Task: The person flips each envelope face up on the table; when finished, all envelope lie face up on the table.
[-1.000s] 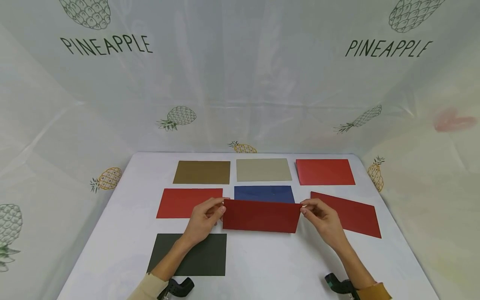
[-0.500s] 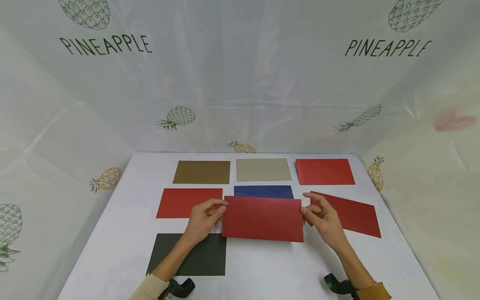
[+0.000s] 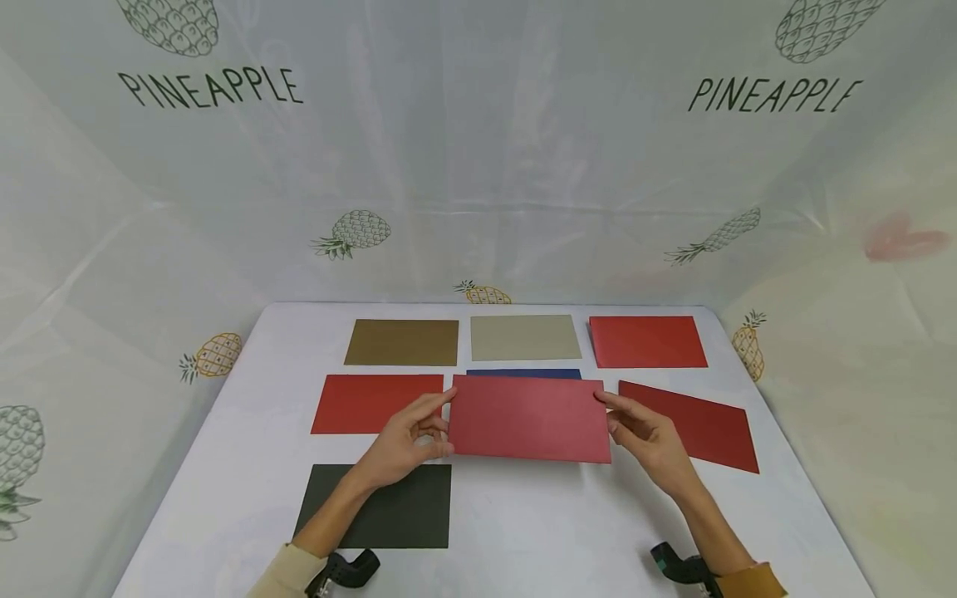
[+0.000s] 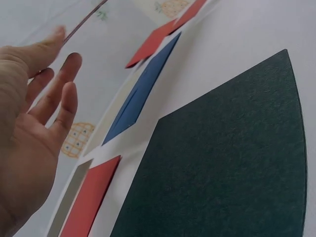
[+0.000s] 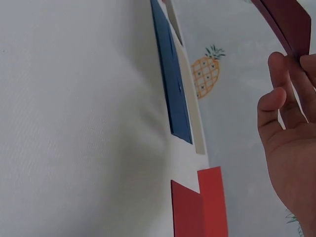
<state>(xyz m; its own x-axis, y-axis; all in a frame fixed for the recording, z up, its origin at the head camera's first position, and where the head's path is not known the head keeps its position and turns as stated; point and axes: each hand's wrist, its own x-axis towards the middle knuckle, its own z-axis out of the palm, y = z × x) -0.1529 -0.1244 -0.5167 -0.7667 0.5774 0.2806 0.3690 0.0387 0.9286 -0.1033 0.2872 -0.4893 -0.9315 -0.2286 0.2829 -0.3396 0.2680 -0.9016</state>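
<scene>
A red rectangular card [image 3: 529, 419] is held up above the table, tilted so its broad face shows in the head view. My left hand [image 3: 409, 436] holds its left edge, index finger near the top corner and thumb lower down. At the opposite edge my right hand [image 3: 649, 436] pinches the card, its index finger near the top corner. In the right wrist view the card [image 5: 291, 22] sits between thumb and fingers of the right hand [image 5: 296, 133]. Only a thin edge of it shows beside the left hand [image 4: 34, 108] in the left wrist view.
On the white table [image 3: 538, 531] lie a dark green card [image 3: 407, 519], a partly covered blue card [image 3: 523, 374], and red cards at left [image 3: 374, 403], right [image 3: 710, 436] and back right [image 3: 649, 342]. Brown [image 3: 401, 342] and beige cards [image 3: 526, 338] lie at the back.
The held red card has risen and tilted, so more of its face shows and more of the blue card is covered. The left thumb has slid down the card's edge.
</scene>
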